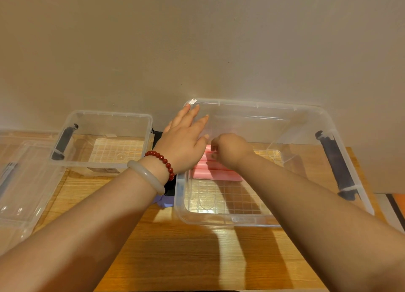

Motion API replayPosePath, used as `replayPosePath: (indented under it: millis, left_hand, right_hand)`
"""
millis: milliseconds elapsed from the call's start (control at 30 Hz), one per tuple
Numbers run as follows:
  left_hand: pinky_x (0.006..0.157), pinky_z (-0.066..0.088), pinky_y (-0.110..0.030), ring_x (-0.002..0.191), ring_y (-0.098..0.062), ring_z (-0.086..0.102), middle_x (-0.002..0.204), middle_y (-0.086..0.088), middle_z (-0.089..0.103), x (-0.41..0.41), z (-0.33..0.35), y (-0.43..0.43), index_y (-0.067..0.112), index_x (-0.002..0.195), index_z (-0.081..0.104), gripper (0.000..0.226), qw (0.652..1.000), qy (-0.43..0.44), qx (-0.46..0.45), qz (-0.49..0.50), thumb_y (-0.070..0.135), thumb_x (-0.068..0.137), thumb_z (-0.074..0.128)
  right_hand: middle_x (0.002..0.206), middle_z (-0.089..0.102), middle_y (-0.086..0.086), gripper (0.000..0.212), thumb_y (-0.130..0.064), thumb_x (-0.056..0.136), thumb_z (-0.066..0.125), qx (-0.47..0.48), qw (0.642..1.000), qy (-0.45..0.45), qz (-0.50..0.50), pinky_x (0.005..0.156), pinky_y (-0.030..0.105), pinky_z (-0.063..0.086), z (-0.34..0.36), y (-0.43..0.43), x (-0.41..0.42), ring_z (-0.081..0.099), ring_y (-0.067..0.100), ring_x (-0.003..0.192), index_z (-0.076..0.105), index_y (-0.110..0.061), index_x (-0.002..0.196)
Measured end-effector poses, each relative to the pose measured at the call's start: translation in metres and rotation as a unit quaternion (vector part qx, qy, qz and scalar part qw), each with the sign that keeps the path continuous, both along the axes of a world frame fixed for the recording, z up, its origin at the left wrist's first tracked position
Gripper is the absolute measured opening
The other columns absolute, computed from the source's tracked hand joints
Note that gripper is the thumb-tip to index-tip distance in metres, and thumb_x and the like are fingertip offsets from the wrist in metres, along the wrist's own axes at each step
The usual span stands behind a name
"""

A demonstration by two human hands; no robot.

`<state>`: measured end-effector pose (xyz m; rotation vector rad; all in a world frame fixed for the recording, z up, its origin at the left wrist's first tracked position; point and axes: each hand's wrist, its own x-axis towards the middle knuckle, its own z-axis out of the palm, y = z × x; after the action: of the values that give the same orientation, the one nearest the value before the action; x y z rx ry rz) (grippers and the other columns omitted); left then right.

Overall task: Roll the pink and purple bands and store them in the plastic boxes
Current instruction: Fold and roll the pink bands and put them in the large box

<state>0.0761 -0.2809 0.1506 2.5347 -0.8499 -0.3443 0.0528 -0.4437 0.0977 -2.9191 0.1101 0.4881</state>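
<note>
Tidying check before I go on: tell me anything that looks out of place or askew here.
A purple band lies crumpled on the table beside the large box, outside any box and partly under the left forearm. The pink rolls sit neatly side by side inside that box.

The big box and small box are clear glossy plastic. The table is wood grain with some sheen; pink rolls look pretty smooth and matt.

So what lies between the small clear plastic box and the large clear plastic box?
Head view: a flat black object and a bit of purple band lie in that gap, partly hidden under the left hand and wrist.
</note>
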Motion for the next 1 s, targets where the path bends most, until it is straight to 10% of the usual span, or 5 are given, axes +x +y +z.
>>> replayPosePath:
  millis: [500,1000]
  left_hand:
    - [0.119,0.000,-0.038,0.148,-0.015,-0.007,0.162,0.003,0.006,0.026,0.023,0.062,0.025,0.153,0.022,0.051,0.999,-0.032,0.007,0.029,0.035,0.103,0.030]
    - [0.119,0.003,-0.040,0.149,-0.018,-0.003,0.162,-0.001,0.012,0.058,0.021,0.175,0.022,0.152,0.024,0.050,0.997,-0.048,0.032,0.047,0.035,0.104,0.027]
  right_hand:
    - [0.101,0.067,0.010,0.020,-0.019,0.095,0.057,0.100,0.952,-0.284,-0.058,0.083,0.042,0.049,0.071,0.070,0.012,0.059,0.030,0.097,0.071,-0.010,0.105]
    - [0.111,0.064,0.010,0.026,-0.025,0.099,0.051,0.096,0.971,-0.215,-0.046,0.086,0.039,0.048,0.066,0.196,0.037,0.055,0.028,0.108,0.065,-0.011,0.117]
